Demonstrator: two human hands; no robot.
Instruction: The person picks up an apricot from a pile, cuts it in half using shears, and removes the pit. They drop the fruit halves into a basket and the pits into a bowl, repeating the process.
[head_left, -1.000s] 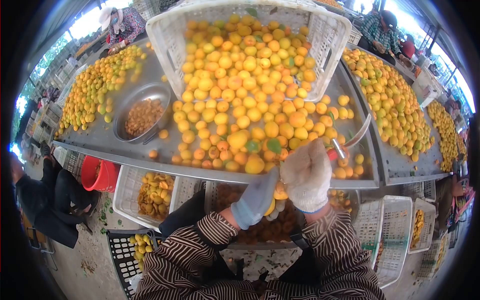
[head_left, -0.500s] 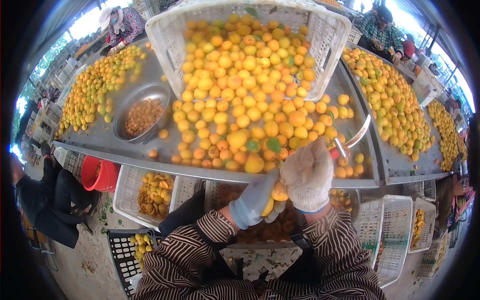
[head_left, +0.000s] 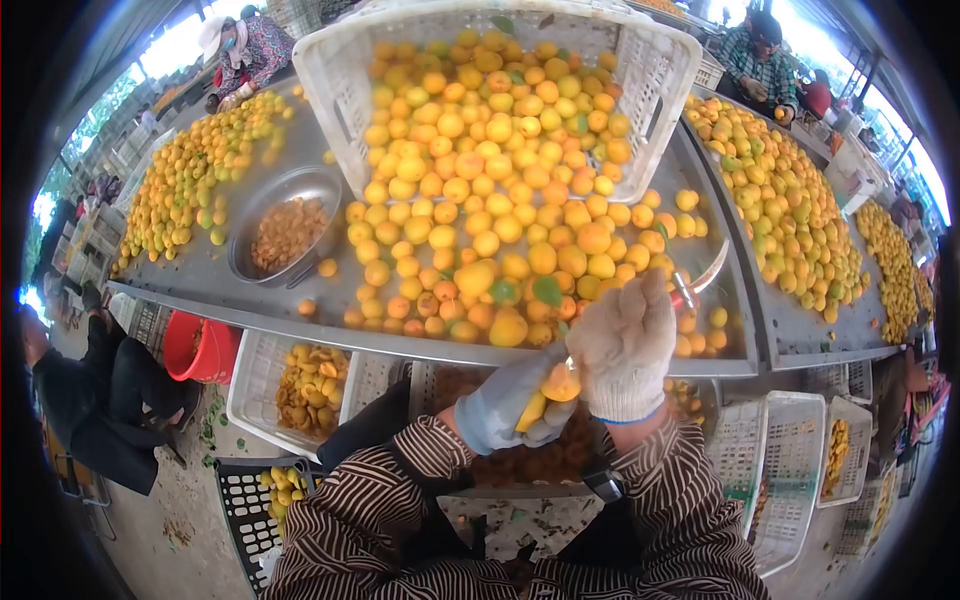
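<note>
My left hand point(head_left: 505, 405), in a grey-blue glove, is closed around a yellow-orange apricot point(head_left: 560, 382) over the table's front edge. The fruit appears cut, with a yellow piece point(head_left: 532, 411) below it in the same hand. Right beside it, my right hand point(head_left: 622, 345), in a white knit glove, grips a curved knife point(head_left: 712, 270) by its red handle, the blade pointing up and right. Many whole apricots point(head_left: 500, 225) spill from a tilted white crate point(head_left: 655, 110) onto the metal table point(head_left: 300, 318).
A metal bowl point(head_left: 236, 240) of orange pieces stands on the left. Below are a red bucket point(head_left: 212, 350), a white crate point(head_left: 250, 385) of cut fruit and a black basket point(head_left: 235, 510). Co-workers point(head_left: 245, 55) point(head_left: 758, 65) sit beyond both sides; another person point(head_left: 110, 390) is at left.
My right hand has shifted slightly up and right with the knife. My left hand has turned, showing more of the apricot. The co-workers' hands have moved a little.
</note>
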